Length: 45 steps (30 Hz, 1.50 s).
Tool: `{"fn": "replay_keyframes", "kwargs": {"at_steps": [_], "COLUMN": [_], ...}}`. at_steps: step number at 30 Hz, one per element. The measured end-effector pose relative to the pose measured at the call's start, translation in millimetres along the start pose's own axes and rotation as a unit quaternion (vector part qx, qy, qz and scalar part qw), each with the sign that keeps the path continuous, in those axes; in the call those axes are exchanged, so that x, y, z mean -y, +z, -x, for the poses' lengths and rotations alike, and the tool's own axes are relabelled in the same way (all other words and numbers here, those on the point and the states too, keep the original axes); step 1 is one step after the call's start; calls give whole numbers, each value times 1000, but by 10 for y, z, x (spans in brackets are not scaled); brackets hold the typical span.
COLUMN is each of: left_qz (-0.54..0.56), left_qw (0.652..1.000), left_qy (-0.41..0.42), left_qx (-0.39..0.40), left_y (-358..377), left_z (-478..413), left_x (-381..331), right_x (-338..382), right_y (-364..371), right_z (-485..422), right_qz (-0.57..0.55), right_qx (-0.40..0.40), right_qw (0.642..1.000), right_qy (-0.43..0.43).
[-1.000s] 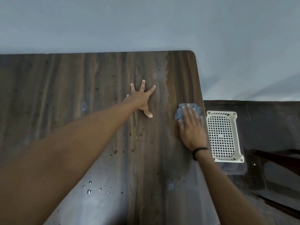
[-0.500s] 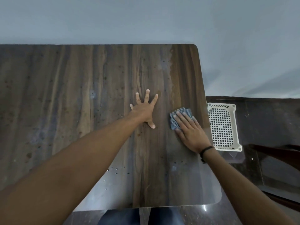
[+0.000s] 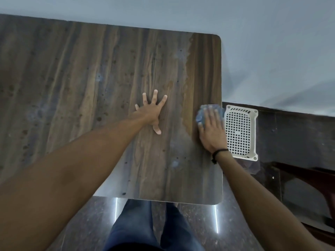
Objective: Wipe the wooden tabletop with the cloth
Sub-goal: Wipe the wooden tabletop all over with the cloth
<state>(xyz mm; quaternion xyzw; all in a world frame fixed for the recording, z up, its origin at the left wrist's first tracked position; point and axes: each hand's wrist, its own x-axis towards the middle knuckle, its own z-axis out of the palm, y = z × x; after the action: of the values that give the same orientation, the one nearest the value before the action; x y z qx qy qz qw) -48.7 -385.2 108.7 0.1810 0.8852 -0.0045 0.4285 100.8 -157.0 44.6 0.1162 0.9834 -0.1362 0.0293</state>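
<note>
The dark wooden tabletop point(image 3: 101, 84) fills the left and middle of the head view, speckled with small spots. My left hand point(image 3: 152, 113) lies flat on it with fingers spread, near the middle. A crumpled blue-grey cloth point(image 3: 208, 110) sits at the table's right edge. My right hand point(image 3: 213, 132) presses flat on the cloth with straight fingers; most of the cloth is hidden under the palm. A black band circles that wrist.
A white perforated plastic basket point(image 3: 241, 131) stands on the dark floor just right of the table edge. Dark wooden furniture point(image 3: 308, 180) lies at the lower right. A pale wall point(image 3: 272, 51) runs behind. My legs in blue jeans point(image 3: 143, 227) are at the near table edge.
My right hand slid the cloth from nearer the left hand out to the table's right edge. My view shifted back, showing the near table edge and my legs. The left hand stayed planted.
</note>
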Motion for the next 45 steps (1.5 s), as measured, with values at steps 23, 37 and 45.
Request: {"fn": "replay_keyframes", "kwargs": {"at_steps": [23,37,45], "left_qz": [55,28,14], "left_qw": [997,999,999], "left_qy": [-28,-22,-8], "left_qx": [-36,-1,-36], "left_y": [475,594,1103], "left_z": [194,485,747], "left_x": [-154,-74,95], "right_x": [135,-147,-141], "right_y": [-74,-85,13], "right_z": [134,430,835], "right_qz": [29,-6,-1], "right_qx": [84,80,75], "right_qw": [981,992,972], "right_qy": [-172,-96,-222]}}
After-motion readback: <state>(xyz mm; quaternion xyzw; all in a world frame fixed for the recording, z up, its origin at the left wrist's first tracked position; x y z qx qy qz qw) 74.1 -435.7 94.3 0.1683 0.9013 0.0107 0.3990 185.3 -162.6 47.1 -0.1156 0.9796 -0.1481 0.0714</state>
